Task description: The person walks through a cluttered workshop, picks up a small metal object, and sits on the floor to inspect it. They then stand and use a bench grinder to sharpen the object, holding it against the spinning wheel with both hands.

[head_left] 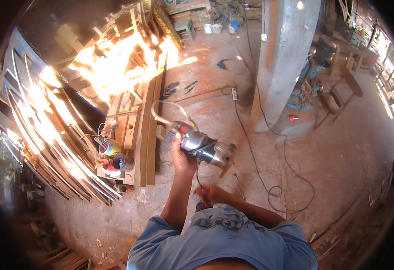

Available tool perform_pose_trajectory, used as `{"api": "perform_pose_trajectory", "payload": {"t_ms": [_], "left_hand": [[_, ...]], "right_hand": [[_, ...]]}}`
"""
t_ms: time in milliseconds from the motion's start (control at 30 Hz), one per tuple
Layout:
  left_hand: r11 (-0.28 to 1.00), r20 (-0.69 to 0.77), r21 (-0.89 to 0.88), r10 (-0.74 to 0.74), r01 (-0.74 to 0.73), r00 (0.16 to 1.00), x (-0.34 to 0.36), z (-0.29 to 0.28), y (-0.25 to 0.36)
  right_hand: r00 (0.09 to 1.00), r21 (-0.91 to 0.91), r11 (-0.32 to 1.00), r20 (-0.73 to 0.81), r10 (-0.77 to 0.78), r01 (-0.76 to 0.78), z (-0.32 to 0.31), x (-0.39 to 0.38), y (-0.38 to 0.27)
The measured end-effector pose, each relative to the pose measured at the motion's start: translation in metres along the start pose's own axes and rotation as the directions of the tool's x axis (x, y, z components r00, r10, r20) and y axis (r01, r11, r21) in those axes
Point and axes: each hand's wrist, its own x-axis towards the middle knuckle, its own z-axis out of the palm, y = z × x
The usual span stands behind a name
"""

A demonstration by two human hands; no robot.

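We see the fingers of the left hand (184,161) clamped around the underside of a silver-and-black power tool (198,144), the thumb lying along its near left side. The rest of the grip is hidden behind the body. The right hand (211,194) sits nearer to us and just to the right, beside the tool's dark cord (198,174); its fingers are blurred, and we cannot tell whether they close on that cord. The tool hangs tilted above the floor at the middle of the scene, its dark end with a red patch pointing left and its metal end and flat base pointing right. A pale loop (172,104) arches from its far left side.

Closest to us is the person's blue shirt (224,240). To the left we find long wooden boards (150,148), with a yellow can (112,147) and a dark can (123,162) near their left edge. Farther left, long curved strips (57,130) lie in glaring sunlight.

To the right, a dark cable (250,150) snakes over the concrete floor (345,171), and a power strip (234,93) lies on the far side of the tool. Beyond it, we note a pair of dark sandals (171,89) far left, a grey pillar (291,58) far right, and past that a wooden chair (334,101).
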Motion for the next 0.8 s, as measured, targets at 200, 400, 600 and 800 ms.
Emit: {"api": "perform_pose_trajectory", "payload": {"t_ms": [200, 400, 600, 800], "left_hand": [[0.899, 0.163, 0.438, -0.048, -0.028, 0.985, -0.030, 0.012, 0.007], [0.713, 0.079, 0.621, 0.355, -0.325, 0.931, -0.017, 0.000, 0.009], [0.995, 0.028, 0.057, -0.089, 0.088, 0.996, -0.003, -0.005, -0.010], [0.892, 0.252, 0.438, -0.006, -0.108, 0.968, -0.037, 0.006, 0.005]], "right_hand": [[0.685, 0.106, 0.892, -0.682, -0.256, 0.439, -0.143, -0.020, -0.040], [0.956, -0.897, 0.435, -0.055, -0.289, 0.080, -0.101, -0.120, -0.077], [0.995, -0.196, 0.976, -0.025, -0.099, 0.092, -0.007, -0.008, 0.000], [0.846, 0.460, 0.888, -0.470, 0.250, -0.007, -0.136, 0.018, 0.021]]}}
